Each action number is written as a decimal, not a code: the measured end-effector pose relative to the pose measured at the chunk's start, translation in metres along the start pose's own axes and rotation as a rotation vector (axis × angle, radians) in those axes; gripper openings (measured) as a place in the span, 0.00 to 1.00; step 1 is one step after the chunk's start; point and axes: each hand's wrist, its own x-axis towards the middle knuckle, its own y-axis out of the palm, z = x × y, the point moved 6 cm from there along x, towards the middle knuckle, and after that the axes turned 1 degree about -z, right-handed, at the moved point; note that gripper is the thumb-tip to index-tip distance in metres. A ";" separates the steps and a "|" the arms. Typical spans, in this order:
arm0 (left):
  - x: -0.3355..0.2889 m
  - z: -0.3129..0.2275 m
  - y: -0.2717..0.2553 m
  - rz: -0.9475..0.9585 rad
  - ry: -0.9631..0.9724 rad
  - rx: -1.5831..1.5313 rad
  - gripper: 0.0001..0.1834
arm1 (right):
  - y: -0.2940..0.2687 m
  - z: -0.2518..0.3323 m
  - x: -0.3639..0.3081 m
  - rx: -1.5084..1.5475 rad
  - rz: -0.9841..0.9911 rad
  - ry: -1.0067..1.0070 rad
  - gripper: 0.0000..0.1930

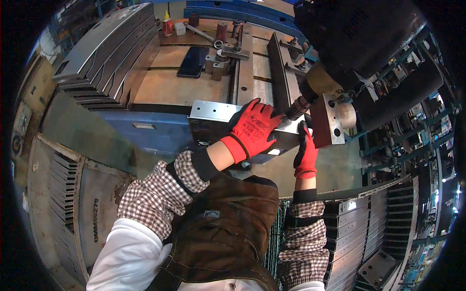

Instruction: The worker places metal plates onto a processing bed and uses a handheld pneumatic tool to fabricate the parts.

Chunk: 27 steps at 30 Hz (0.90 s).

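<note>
A long, bright sheet-metal piece (212, 110) with small holes lies along the front edge of the machine table. My left hand (254, 127), in a red glove with dark fingertips, presses over its middle, fingers on the top face. My right hand (306, 151), gloved alike, grips its right end with the thumb on top. Just between my hands, a dark machine spindle (298, 107) comes down from the upper right to the metal. Whether its tip touches the piece, I cannot tell. The fingers underneath are hidden.
Curved metal sheets (109, 51) are stacked at the table's left. A phone (193, 62), clamp blocks (217, 67), a wrench (200, 33) and a red bottle (167, 25) lie on the table. A steel block (326, 121) stands right of the spindle. More metal parts (357, 223) fill a rack at lower right.
</note>
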 end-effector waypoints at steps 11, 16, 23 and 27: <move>-0.001 0.001 -0.004 0.001 -0.010 -0.001 0.38 | -0.006 -0.022 0.011 0.012 0.049 -0.060 0.24; -0.006 0.008 0.001 0.030 -0.028 0.015 0.37 | 0.008 -0.004 0.010 -0.091 0.073 -0.085 0.22; -0.004 0.005 0.004 0.012 -0.028 -0.026 0.36 | -0.071 0.089 0.013 0.241 -0.296 -0.129 0.17; -0.003 0.003 -0.004 0.026 -0.043 -0.016 0.36 | -0.070 0.228 -0.006 -0.470 -0.251 -0.759 0.24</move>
